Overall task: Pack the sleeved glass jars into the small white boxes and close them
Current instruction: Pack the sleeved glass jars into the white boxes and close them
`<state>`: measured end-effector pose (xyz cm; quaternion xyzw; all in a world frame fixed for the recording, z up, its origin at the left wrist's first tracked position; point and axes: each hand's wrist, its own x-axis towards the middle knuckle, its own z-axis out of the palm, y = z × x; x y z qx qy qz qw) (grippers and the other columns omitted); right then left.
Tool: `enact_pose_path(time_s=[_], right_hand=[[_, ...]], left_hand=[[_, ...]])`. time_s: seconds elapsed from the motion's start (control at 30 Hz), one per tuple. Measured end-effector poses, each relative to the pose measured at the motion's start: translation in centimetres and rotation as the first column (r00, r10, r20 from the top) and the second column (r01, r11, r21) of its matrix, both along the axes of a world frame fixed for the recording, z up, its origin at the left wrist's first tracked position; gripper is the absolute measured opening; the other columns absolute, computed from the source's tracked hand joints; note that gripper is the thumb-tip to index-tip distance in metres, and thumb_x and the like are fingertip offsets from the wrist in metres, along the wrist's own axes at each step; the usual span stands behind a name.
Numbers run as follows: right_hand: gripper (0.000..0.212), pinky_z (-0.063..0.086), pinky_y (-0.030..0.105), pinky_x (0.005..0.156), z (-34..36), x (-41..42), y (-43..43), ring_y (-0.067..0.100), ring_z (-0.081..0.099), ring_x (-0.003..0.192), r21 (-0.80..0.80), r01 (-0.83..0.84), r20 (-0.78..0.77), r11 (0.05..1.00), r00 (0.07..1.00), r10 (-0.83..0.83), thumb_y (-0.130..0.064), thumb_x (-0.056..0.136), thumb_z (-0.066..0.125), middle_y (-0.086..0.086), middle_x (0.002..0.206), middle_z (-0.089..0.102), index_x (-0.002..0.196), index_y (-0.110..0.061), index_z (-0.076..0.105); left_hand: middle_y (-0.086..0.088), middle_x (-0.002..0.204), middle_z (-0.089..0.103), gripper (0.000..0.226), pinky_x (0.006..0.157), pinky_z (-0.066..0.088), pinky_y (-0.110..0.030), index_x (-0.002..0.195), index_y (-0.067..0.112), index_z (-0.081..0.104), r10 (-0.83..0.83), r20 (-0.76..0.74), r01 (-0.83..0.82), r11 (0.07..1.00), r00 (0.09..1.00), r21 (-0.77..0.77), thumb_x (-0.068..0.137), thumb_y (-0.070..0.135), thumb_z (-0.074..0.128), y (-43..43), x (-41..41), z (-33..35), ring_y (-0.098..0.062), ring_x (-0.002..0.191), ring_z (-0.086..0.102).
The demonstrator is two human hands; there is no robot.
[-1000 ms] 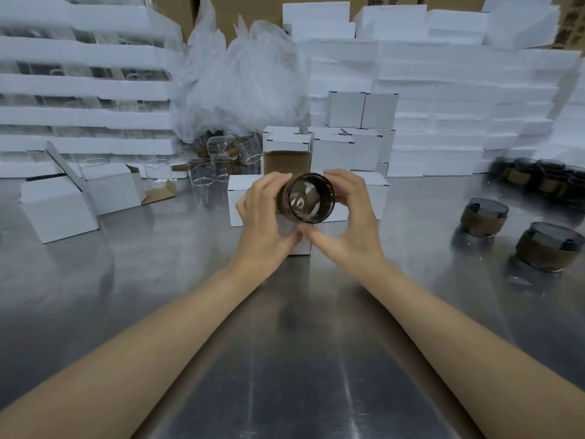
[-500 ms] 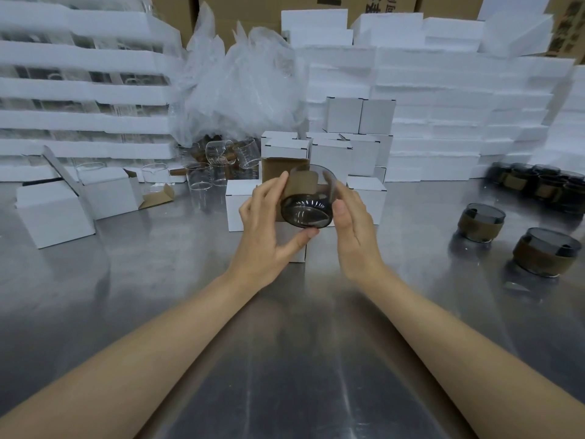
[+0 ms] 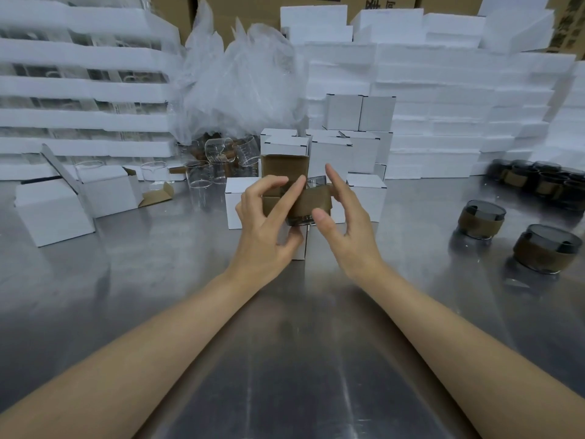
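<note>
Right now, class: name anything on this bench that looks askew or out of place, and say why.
Below the plastic bag, some clear glasses lie tipped in a heap instead of standing. A brown card piece lies loose beside the open white box. Nothing looks spilled.

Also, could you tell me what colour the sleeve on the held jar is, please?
Olive-brown sleeve around the dark smoky jar; head view shows it best.

Packing workshop: stacked boxes, foam
</note>
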<state>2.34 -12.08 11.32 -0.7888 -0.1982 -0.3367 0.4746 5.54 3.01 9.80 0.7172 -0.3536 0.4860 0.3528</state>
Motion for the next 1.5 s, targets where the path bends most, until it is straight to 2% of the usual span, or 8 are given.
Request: enact_pose_path(time_s=[0.4,0.53,0.8,0.87,1.0,1.13,1.33,1.5], right_hand=[[0.052,0.035,0.041,0.109,0.3,-0.3,0.2,0.004,0.05,0.119,0.048,0.032,0.018,0.998,0.999,-0.033,-0.043,0.081,0.061,-0.019,0.123,0.054,0.128,-0.039,0.041],[0.05,0.037,0.037,0.108,0.1,-0.2,0.1,0.008,0.052,0.118,0.1,0.063,0.046,0.993,0.997,-0.068,-0.038,0.079,0.068,-0.015,0.122,0.056,0.123,-0.036,0.044],[0.045,0.031,0.002,0.093,0.1,0.0,-0.1,-0.006,0.05,0.115,0.14,-0.006,-0.022,0.99,1.0,0.009,-0.038,0.082,0.064,-0.039,0.115,0.052,0.123,-0.04,0.044],[0.045,0.035,0.006,0.095,0.1,0.0,-0.1,-0.004,0.051,0.116,0.145,-0.058,-0.018,0.988,0.998,0.062,-0.03,0.086,0.06,-0.029,0.118,0.056,0.128,-0.03,0.045],[0.045,0.034,0.044,0.111,0.4,0.0,0.0,0.017,0.047,0.127,0.157,-0.121,-0.074,0.98,0.988,0.133,-0.027,0.091,0.043,0.001,0.131,0.055,0.136,-0.027,0.041],[0.056,0.027,0.037,0.115,0.9,0.2,0.2,-0.001,0.038,0.125,0.133,-0.046,-0.144,0.99,0.987,0.065,-0.045,0.09,0.041,-0.023,0.117,0.049,0.143,-0.025,0.04],[0.033,0.043,0.042,0.103,1.2,-0.3,0.5,0.007,0.051,0.113,0.202,-0.078,-0.049,0.976,0.995,0.09,-0.045,0.085,0.054,-0.013,0.111,0.057,0.116,-0.036,0.052],[0.015,0.043,0.034,0.101,0.9,-0.2,0.6,0.008,0.055,0.106,0.239,-0.039,0.007,0.97,0.999,0.038,-0.03,0.086,0.06,-0.013,0.101,0.059,0.099,-0.033,0.052]], left_hand=[[0.0,0.134,0.031,0.074,0.102,0.04,-0.053,0.139,0.017,0.035,-0.085,-0.084,0.079,0.994,0.993,-0.072,0.074,0.004,0.07,0.0,0.2,0.1,0.001,0.133,0.029],[0.001,0.139,0.029,0.073,0.104,0.038,-0.05,0.142,0.017,0.037,-0.034,-0.133,0.023,0.996,0.991,-0.086,0.078,0.023,0.073,0.1,0.6,0.0,-0.009,0.133,0.03],[-0.003,0.144,0.026,0.057,0.115,0.02,-0.04,0.124,0.022,0.058,0.039,-0.331,-0.082,0.99,0.943,-0.115,0.073,0.043,0.076,0.6,1.1,-0.2,-0.017,0.138,0.021],[-0.004,0.145,0.03,0.051,0.112,0.012,-0.026,0.122,0.021,0.061,0.065,-0.274,-0.085,0.994,0.96,-0.062,0.075,0.041,0.072,0.6,0.8,0.0,-0.016,0.137,0.024],[-0.008,0.145,0.034,0.057,0.11,0.012,-0.021,0.128,0.012,0.055,0.061,-0.222,-0.074,0.996,0.973,-0.049,0.077,0.029,0.073,0.3,0.3,0.3,-0.012,0.132,0.027],[0.0,0.141,0.032,0.063,0.109,0.021,-0.036,0.132,0.009,0.048,0.036,-0.168,-0.045,0.998,0.985,-0.048,0.076,0.021,0.075,0.2,0.0,0.3,-0.017,0.133,0.033],[0.004,0.138,0.031,0.061,0.109,0.035,-0.046,0.134,0.015,0.05,-0.057,-0.189,0.037,0.994,0.98,-0.108,0.078,0.025,0.073,0.5,0.5,0.1,-0.013,0.133,0.031],[-0.004,0.13,0.026,0.061,0.108,0.037,-0.032,0.133,0.006,0.046,-0.011,-0.234,-0.032,0.983,0.972,-0.18,0.078,0.017,0.07,0.6,1.1,0.0,-0.015,0.129,0.032]])
